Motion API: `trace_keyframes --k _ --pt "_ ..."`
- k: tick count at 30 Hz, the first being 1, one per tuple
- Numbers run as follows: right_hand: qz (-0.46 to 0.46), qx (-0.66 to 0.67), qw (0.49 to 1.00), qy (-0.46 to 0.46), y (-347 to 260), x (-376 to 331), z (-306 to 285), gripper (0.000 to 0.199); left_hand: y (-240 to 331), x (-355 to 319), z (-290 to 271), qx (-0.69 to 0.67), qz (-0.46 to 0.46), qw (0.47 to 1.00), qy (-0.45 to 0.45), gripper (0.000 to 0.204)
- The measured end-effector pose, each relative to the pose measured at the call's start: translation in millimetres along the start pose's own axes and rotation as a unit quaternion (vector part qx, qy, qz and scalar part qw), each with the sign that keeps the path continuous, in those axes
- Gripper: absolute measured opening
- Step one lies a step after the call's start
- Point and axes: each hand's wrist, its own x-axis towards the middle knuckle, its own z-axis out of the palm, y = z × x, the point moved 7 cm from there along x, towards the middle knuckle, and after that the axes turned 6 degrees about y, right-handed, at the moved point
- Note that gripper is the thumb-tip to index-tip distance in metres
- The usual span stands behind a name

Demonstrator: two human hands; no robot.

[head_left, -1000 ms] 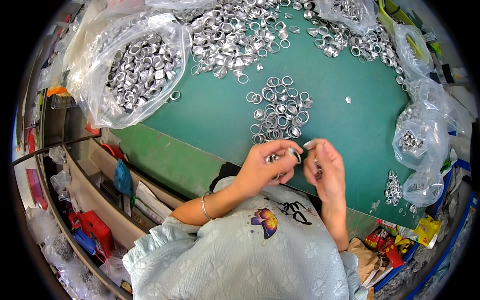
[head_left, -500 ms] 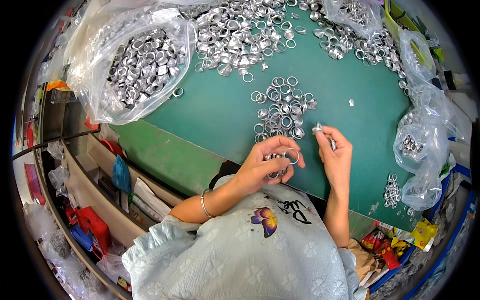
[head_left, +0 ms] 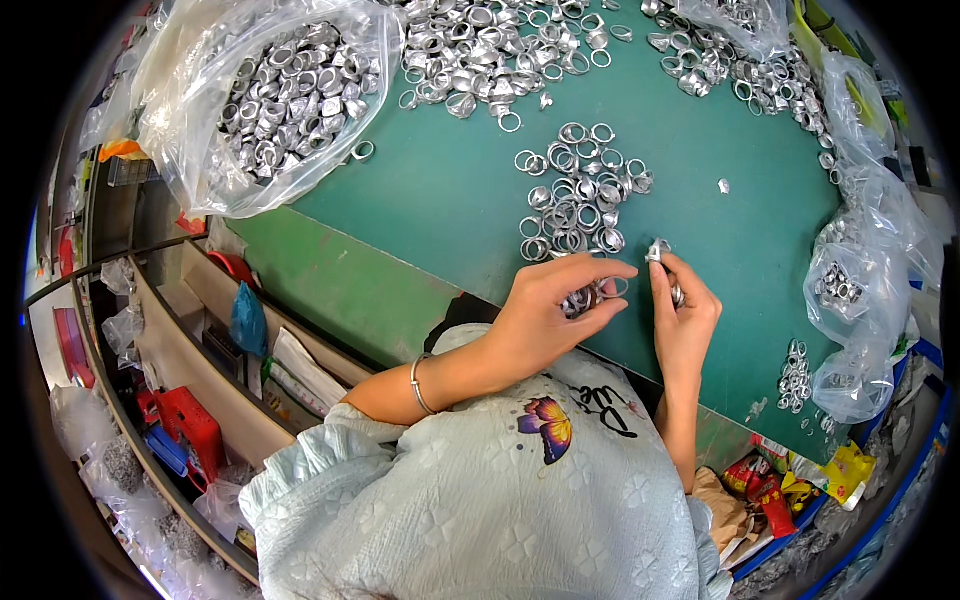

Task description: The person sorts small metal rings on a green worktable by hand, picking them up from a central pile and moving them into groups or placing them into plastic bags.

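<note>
My left hand (head_left: 560,305) is cupped just below a small heap of silver-coloured metal rings (head_left: 588,190) on the green table mat. Several rings (head_left: 580,300) lie inside its curled fingers, and a single thin ring (head_left: 614,288) sits between thumb and fingertips. To its right, my right hand (head_left: 686,312) pinches one ring (head_left: 657,250) upright between thumb and forefinger. Part of another silver piece (head_left: 678,296) shows inside the right hand's curled fingers; the rest is hidden. The two hands are close together but apart.
A large clear plastic bag (head_left: 205,180) of chunky rings stands at the far left. Bigger ring piles (head_left: 500,60) spread along the back. On the right lie a clear bag (head_left: 885,240) with rings and a small ring cluster (head_left: 795,378). Open drawers (head_left: 215,350) stand at the left.
My left hand has turned so more of its back shows, its thumb and fingers wider around the rings. My right hand still pinches its ring. The whole view has shifted slightly.
</note>
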Motion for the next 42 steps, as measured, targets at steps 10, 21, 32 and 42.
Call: trace_keyframes --k 10,21,32,42 --pt "0.262 0.485 0.823 -0.137 9 -21 15 0.012 -29 -6 10 -0.304 -0.258 0.916 -0.046 0.010" --pt "0.237 0.463 0.840 -0.157 -8 -33 17 0.012 -28 -13 17 -0.254 -0.270 0.927 -0.049 0.016" --pt "0.250 0.450 0.845 -0.144 -12 -32 14 0.009 -32 -15 15 -0.242 -0.291 0.925 -0.043 0.013" --pt "0.163 0.491 0.848 -0.115 -6 -29 9 0.009 -37 -16 17 -0.377 -0.334 0.863 -0.022 0.017"
